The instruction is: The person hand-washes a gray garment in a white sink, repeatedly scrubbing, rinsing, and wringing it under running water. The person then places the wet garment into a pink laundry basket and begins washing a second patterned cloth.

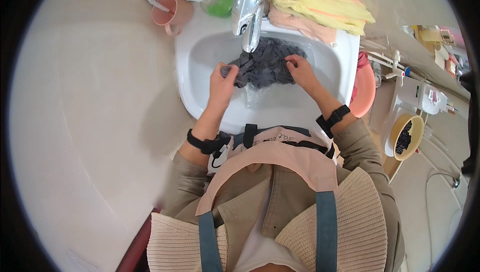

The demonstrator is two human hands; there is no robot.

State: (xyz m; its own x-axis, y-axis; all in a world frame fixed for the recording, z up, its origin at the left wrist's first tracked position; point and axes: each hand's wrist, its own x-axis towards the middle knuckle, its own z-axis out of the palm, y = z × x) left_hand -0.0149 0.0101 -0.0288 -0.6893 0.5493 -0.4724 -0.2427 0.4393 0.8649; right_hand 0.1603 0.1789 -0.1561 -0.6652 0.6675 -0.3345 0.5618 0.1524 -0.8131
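Note:
A wet dark grey cloth garment [268, 66] lies bunched in the white washbasin [191, 81], under the chrome tap [247, 6]. At the garment's left end, my left hand [223, 82] grips a fold between thumb and fingers. My right hand [300, 70] is at its right side, fingers curled close to the fabric; whether they pinch any of it cannot be told. Some water shows in the basin just below the garment. Each forearm wears a black strap.
Behind the basin stand a pink mug [182, 11] with a toothbrush, a green pump bottle [221, 4] and folded yellow [318, 0] and peach towels [300, 24]. At right are a pink tub [367, 92], a white valve [396, 66] and a yellow basin [417, 137] holding dark cloth.

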